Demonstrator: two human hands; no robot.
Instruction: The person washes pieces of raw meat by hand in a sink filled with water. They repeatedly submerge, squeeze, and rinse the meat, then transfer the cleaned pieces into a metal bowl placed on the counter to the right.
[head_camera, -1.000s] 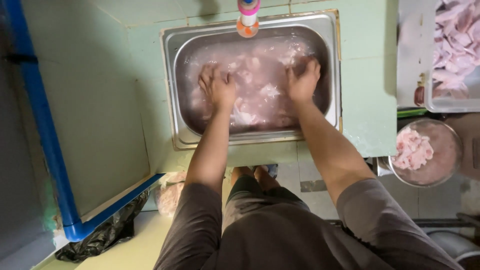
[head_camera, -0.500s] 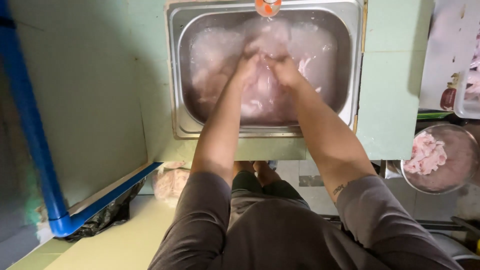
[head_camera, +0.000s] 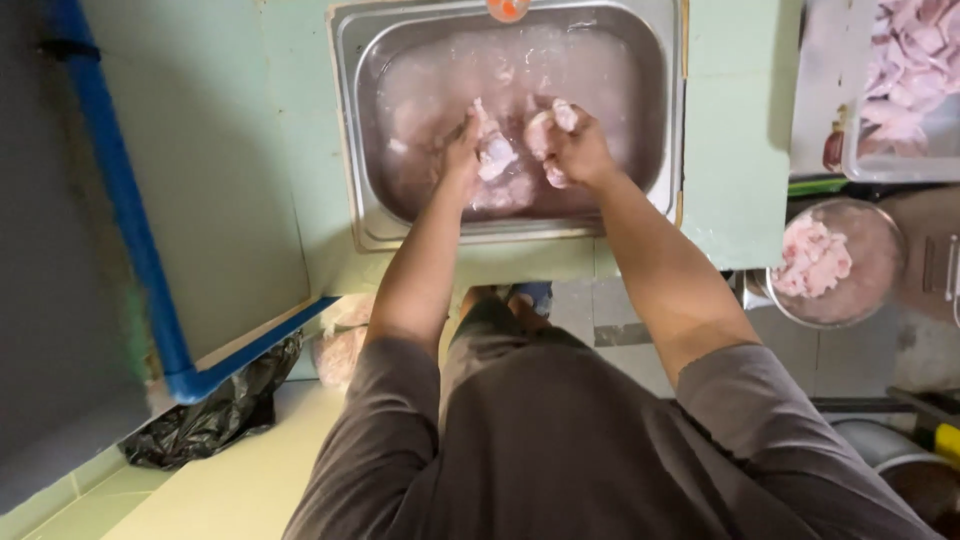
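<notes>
A steel sink (head_camera: 350, 120) set in a pale green counter holds cloudy water and several pale pink pieces of raw meat. My left hand (head_camera: 462, 150) is lifted just above the water and grips a meat piece (head_camera: 495, 155). Close beside it, my right hand (head_camera: 580, 150) is closed around another meat piece (head_camera: 548, 128). More meat (head_camera: 505, 190) lies submerged below both hands.
A round metal bowl (head_camera: 870, 300) with meat pieces sits on the floor at the right. A tray of raw meat (head_camera: 910, 60) stands at the top right. A blue pipe (head_camera: 120, 200) borders the counter at the left, with a black plastic bag (head_camera: 215, 420) beneath it.
My hands were spread apart in the water, then came together at the sink's middle. Now each has lifted a meat piece out of the water.
</notes>
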